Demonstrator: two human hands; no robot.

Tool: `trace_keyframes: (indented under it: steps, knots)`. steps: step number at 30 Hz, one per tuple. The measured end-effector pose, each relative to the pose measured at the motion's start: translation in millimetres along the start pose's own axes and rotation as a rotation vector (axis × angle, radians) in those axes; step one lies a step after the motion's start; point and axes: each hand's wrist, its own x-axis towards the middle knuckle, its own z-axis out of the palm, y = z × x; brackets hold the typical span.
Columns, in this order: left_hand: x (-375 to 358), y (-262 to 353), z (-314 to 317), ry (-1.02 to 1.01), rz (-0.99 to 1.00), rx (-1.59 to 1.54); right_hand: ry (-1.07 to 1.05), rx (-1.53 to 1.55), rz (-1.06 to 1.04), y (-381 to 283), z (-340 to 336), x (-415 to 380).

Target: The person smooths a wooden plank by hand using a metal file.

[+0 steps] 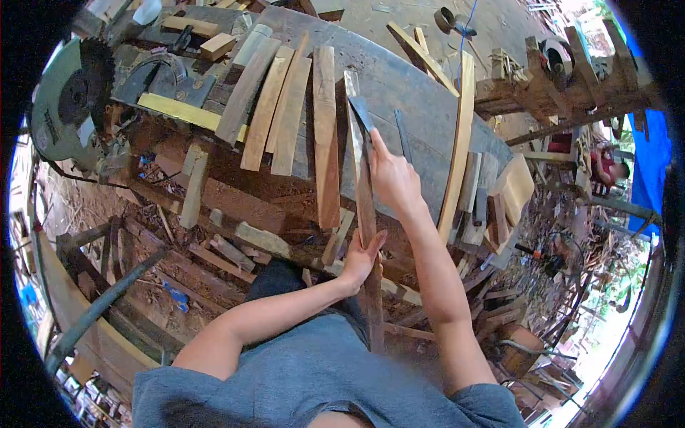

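Observation:
A long narrow wooden strip [362, 192] runs from the table top over its near edge toward my body. My left hand [359, 265] is wrapped round its lower part. My right hand [396, 178] is closed on a flat metal blade [362, 114], perhaps a chisel or scraper; its handle is hidden in the fist. One finger stretches along the blade, which lies against the strip's upper part. Just right of the blade, a thin dark metal bar [403, 135] rests on the table. Left of the strip is a wider wooden board [325, 128].
Several wooden pieces [257, 85] lie across the dark table [371, 60]. A circular saw blade with a guard [68, 100] stands at the left. A long curved strip [459, 143] and stacked offcuts [479, 189] are on the right. Another person [609, 167] sits far right.

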Motion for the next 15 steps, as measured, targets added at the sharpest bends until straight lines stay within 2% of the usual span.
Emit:
trace_keyframes:
  steps: [2, 4, 6, 7, 9, 10, 11, 13, 15]
  knots:
    - [0.1, 0.5, 0.2, 0.020, -0.025, 0.018, 0.005, -0.006, 0.017, -0.4, 1.9, -1.6]
    - [5.1, -4.4, 2.5, 0.042, -0.051, 0.005, -0.039, -0.006, 0.025, 3.1, -3.8, -38.3]
    - [20.9, -24.7, 0.7, 0.132, 0.326, 0.133, -0.099, -0.012, 0.028, 6.0, -8.3, -67.1]
    - [22.5, -27.5, -1.5, 0.136, 0.323, 0.122, -0.117, -0.017, 0.030, 7.4, -10.4, -77.4]
    - [27.1, -33.2, -10.2, 0.019, 0.110, 0.016, -0.138, -0.018, 0.036, 8.1, -11.2, -79.4]
    - [36.4, -38.6, -8.1, 0.090, 0.272, 0.039, -0.116, -0.032, 0.019, 7.3, -11.5, -69.6]
    - [43.5, -41.5, -13.5, 0.090, 0.270, 0.040, -0.092, -0.046, -0.001, 5.7, -12.0, -59.5]
    - [39.2, -8.0, -13.8, 0.042, 0.051, 0.013, -0.069, -0.038, -0.002, 2.6, -8.1, -53.3]
    - [38.7, -2.9, -7.7, 0.068, 0.054, 0.029, -0.033, -0.049, 0.004, 2.3, 2.0, -51.1]
